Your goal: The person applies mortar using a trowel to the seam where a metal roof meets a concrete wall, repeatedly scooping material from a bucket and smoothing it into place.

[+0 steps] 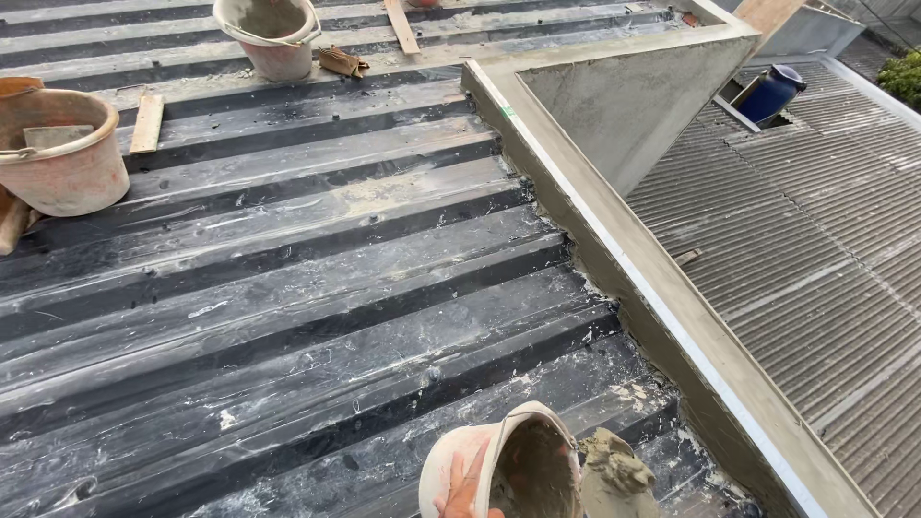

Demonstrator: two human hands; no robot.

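At the bottom edge my left hand [460, 494] grips the rim and side of a small pinkish bucket [499, 451] smeared with mortar, tilted toward the right. A lump of wet grey mortar [614, 475] sits just right of the bucket's mouth, on what looks like a trowel blade whose handle is cut off by the frame. My right hand is out of sight. The bucket hangs above the dark ribbed metal roof [288, 288], close to the cement-rendered parapet wall [662, 307].
Two more mortar-stained buckets stand on the roof, one at the far left [62, 153] and one at the top [273, 38]. Wooden offcuts [147, 123] and a glove [342, 62] lie near them. Beyond the parapet a lower grey corrugated roof [815, 269] drops away, with a blue barrel [770, 93].
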